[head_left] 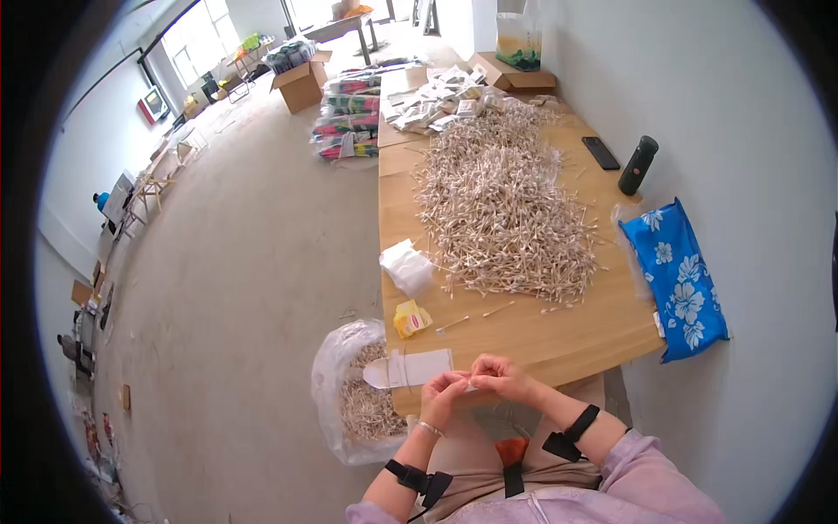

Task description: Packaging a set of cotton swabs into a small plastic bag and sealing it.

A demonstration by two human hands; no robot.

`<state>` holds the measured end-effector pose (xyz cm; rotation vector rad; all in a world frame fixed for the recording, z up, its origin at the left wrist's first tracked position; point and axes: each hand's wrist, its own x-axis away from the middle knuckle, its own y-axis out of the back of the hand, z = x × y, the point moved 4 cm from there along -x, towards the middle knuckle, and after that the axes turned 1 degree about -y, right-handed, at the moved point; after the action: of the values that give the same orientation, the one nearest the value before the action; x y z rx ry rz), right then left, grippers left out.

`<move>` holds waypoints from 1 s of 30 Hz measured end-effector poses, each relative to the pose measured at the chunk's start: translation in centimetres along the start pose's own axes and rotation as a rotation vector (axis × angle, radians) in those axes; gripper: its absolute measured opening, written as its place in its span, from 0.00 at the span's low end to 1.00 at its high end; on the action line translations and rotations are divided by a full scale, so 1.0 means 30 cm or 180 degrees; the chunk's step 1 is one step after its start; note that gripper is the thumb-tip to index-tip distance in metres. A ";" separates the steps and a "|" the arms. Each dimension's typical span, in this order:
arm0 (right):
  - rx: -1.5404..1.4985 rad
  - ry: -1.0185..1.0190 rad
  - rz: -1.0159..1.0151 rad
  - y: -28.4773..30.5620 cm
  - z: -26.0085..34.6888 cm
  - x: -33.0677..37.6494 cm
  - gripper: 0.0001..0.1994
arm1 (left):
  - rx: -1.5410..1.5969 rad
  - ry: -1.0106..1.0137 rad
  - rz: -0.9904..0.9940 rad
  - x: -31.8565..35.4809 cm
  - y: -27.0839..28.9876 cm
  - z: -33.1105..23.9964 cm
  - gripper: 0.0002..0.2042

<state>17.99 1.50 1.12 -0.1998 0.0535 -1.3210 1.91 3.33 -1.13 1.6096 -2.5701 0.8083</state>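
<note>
Left hand (443, 390) & right hand (499, 375) are meeting at the near table (524, 336) edge, fingertips pressed together, pinching a small pale packet (470, 385) between them; too small to tell if a swab is already inside. The packet is sitting right betw. both hands, just above the lap.

Handling, as a judgement: packet looks v. light, thin, floppy, prob. slippery film, so best gripped at the edges w/ fingertips, not the flat. The cotton swabs (502, 205) look light, thin, stiff-ish sticks w/ soft tips; likely to bend or snap if squeezed mid-shaft, so a gentle pinch near the middle is enough.

Just left of the left hand, a white flat sleeve (408, 368) is lying on the table corner. Below-left of it, a clear plastic bag (336, 384) is hanging beside the table, open, holding a heap of swabs. Further out ahead: a yellow packet (410, 319), a crumpled white bag (407, 266), two loose swabs (476, 316), then the big swab pile covering mid-table. Beyond that, a stack of small white packets (441, 100). Far right of the hands: blue floral bag (676, 279), dark bottle (637, 164), phone (601, 152). Cardboard box (301, 86) on the floor, open, contents unclear.
</note>
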 end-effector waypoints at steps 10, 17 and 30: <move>0.0206 -0.0337 -0.1331 0.099 0.175 -0.029 0.07 | -0.0947 -0.1111 -0.0562 0.004 -0.018 -0.125 0.17; -0.0815 -0.1236 -0.1031 0.042 0.115 -0.007 0.09 | -0.2877 -0.2403 -0.0394 0.114 -0.170 -0.273 0.24; -0.0453 -0.2239 -0.0353 -0.009 0.007 0.077 0.08 | -0.2861 -0.1735 0.0276 0.099 -0.097 -0.219 0.18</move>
<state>18.35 -0.78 1.53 -0.7861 -0.4653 -1.2938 1.22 2.62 6.60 1.4966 -2.6419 -0.8239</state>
